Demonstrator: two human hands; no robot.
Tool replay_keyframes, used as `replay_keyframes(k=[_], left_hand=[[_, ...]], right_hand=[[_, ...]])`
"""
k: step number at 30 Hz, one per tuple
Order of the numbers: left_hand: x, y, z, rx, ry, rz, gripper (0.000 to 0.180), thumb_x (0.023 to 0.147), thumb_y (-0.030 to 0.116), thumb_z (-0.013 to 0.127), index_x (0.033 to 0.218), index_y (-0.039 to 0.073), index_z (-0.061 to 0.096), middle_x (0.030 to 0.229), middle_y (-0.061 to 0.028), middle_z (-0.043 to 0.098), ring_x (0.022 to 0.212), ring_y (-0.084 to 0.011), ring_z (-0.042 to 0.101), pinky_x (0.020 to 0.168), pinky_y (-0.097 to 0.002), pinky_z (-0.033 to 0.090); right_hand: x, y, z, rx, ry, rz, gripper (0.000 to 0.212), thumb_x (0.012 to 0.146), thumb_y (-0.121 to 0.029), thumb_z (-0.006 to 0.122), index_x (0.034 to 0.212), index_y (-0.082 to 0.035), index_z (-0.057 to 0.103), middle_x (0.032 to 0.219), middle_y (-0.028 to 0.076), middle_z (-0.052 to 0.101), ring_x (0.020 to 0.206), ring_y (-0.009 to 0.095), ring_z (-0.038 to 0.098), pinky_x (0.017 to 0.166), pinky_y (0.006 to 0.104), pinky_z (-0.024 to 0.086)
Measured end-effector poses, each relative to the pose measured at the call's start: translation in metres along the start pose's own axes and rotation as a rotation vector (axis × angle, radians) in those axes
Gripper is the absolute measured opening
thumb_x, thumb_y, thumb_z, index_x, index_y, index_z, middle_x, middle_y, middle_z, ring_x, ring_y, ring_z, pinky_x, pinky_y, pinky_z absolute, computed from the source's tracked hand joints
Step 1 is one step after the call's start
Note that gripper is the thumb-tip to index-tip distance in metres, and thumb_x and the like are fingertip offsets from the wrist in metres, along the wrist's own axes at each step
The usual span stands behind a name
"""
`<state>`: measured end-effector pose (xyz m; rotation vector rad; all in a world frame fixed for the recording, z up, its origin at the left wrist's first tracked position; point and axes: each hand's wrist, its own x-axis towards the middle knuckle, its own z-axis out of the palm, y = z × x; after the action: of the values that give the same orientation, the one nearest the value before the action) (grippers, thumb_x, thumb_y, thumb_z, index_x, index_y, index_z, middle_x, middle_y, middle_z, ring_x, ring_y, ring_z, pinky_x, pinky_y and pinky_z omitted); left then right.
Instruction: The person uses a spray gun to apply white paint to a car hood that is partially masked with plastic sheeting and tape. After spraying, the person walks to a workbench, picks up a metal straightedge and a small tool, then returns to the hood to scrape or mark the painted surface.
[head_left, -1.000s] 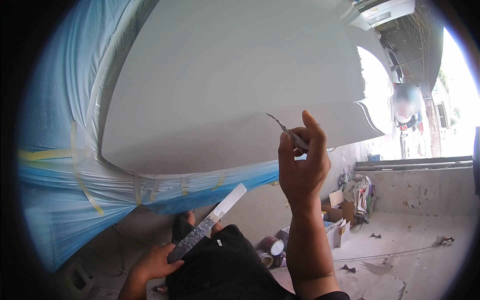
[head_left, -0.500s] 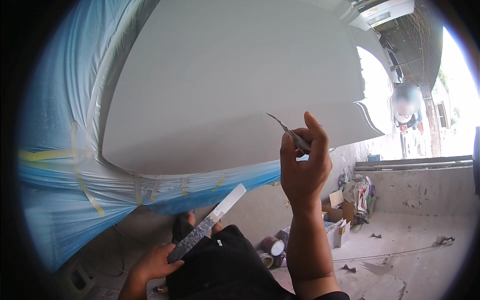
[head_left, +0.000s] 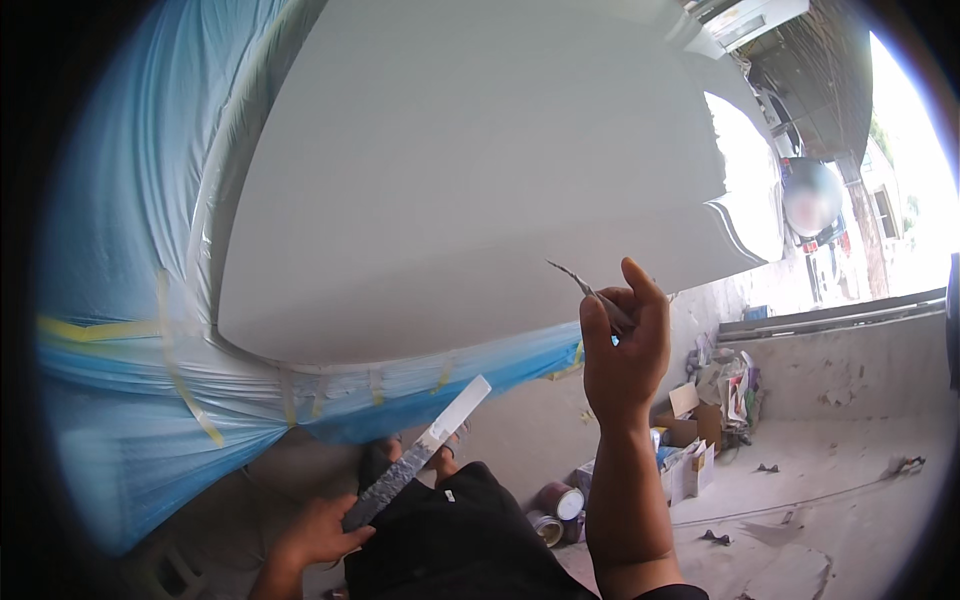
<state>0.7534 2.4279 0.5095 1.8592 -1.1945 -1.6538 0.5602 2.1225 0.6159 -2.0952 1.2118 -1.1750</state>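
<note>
My left hand (head_left: pixel 315 535), low in the view, grips the lower end of a flat paint-crusted stick (head_left: pixel 420 455). Its lower part is dark and speckled, the upper end is white, and it slants up to the right. My right hand (head_left: pixel 630 355) is raised before a glossy pale car panel (head_left: pixel 470 160). Between thumb and fingers it pinches a thin, grey, pointed tool (head_left: pixel 585 288); its curved tip points up and left toward the panel. Whether the tip touches the surface I cannot tell. The tool's lower part is hidden in my hand.
Blue masking film (head_left: pixel 130 200) with yellow tape (head_left: pixel 100 328) borders the panel at left and below. Paint cans (head_left: pixel 562 502) and boxes with papers (head_left: pixel 692 470) sit on the floor near the wall. A cord (head_left: pixel 790 505) crosses the floor at right.
My right hand has moved down and slightly right with the pointed tool, its tip now lower against the panel. My left hand still holds the stick. The whole view has shifted slightly.
</note>
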Motion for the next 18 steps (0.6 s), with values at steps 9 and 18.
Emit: replay_keyframes(k=[9, 18], left_hand=[[-0.007, -0.012, 0.002, 0.033, 0.043, 0.086, 0.035, 0.074, 0.032, 0.073, 0.094, 0.005, 0.063, 0.068, -0.0128, 0.064, 0.059, -0.0259, 0.063, 0.058, -0.0351, 0.049], [-0.03, 0.026, 0.018, 0.175, 0.104, 0.021, 0.039, 0.074, 0.035, 0.073, 0.096, 0.004, 0.062, 0.068, -0.0133, 0.064, 0.061, -0.0259, 0.064, 0.058, -0.0361, 0.049]], right_hand=[[-0.066, 0.035, -0.06, 0.411, -0.079, 0.368, 0.047, 0.084, 0.002, 0.062, 0.127, 0.002, 0.043, 0.089, 0.008, 0.057, 0.076, 0.011, 0.056, 0.068, 0.0217, 0.048], [-0.155, 0.07, -0.126, 0.491, -0.015, 0.63, 0.049, 0.085, -0.003, 0.064, 0.128, 0.0, 0.043, 0.088, 0.006, 0.057, 0.074, 0.011, 0.056, 0.065, 0.0226, 0.048]])
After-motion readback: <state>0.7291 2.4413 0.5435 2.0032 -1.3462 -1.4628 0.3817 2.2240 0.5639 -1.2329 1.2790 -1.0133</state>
